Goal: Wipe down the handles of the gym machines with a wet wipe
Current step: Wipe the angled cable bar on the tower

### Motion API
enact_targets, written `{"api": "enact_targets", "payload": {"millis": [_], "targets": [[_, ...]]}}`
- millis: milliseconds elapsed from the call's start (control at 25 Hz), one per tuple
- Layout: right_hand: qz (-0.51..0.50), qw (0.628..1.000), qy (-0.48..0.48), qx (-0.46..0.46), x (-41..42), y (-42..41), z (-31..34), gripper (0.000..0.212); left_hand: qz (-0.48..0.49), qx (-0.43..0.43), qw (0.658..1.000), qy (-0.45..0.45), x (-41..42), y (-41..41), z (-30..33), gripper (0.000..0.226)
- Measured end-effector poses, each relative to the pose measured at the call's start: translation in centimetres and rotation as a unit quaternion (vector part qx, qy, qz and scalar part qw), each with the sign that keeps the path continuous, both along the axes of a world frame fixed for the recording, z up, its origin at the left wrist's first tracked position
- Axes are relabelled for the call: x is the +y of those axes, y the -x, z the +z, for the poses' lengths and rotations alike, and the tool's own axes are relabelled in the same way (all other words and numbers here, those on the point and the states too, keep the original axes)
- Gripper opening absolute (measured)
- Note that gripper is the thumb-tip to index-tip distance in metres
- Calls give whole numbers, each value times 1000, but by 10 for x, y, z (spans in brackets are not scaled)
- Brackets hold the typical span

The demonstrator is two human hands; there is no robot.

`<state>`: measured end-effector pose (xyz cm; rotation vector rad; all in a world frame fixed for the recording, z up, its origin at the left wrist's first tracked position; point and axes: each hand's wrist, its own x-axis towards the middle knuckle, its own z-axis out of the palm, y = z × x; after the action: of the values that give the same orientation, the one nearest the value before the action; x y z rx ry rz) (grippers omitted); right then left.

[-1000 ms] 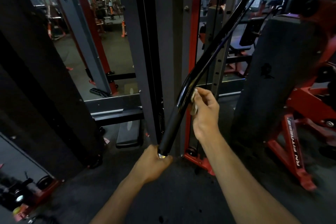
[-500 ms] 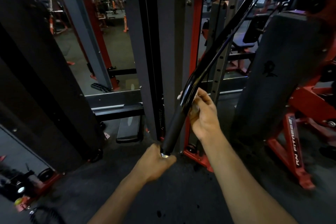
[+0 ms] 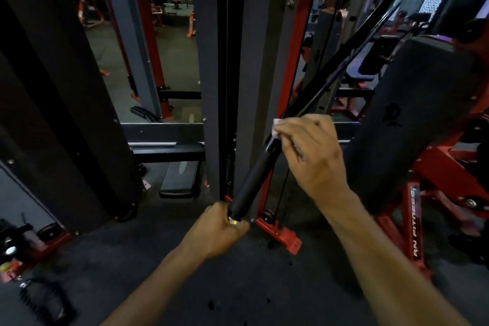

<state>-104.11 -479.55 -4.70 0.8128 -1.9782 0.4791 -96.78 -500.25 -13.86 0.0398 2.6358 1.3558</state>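
Observation:
A long black pull-down bar (image 3: 341, 61) slants from the upper right down to the centre, ending in a matt black grip sleeve (image 3: 251, 180). My left hand (image 3: 219, 230) grips the bar's lower end around its metal cap. My right hand (image 3: 309, 156) curls over the top of the grip sleeve and holds a white wet wipe (image 3: 277, 128) against the bar. Only a small white corner of the wipe shows past my fingers.
A grey weight-stack column (image 3: 254, 61) with a red frame (image 3: 299, 74) stands right behind the bar. A black padded seat back (image 3: 412, 119) and a red machine base (image 3: 412, 225) crowd the right. Dark uprights fill the left, with a coiled handle (image 3: 45, 299) on the floor.
My right hand has turned over the bar and now wraps its top side with the wipe. The left hand stays on the bar's end. The view has tilted slightly.

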Motion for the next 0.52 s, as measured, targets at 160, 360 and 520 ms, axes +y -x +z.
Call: {"api": "enact_targets", "payload": {"millis": [160,360,520], "targets": [[-36,963,-259,-66,-13,0,-9,28,32,31,999,26,2,0,-6,24],[33,940,-339,-33,-12,-12,3,29,62,45,996,38,-2,0,-6,27],[13,967,-256,8,-8,7,18,29,71,44,996,43,-12,1,-6,27]]}}
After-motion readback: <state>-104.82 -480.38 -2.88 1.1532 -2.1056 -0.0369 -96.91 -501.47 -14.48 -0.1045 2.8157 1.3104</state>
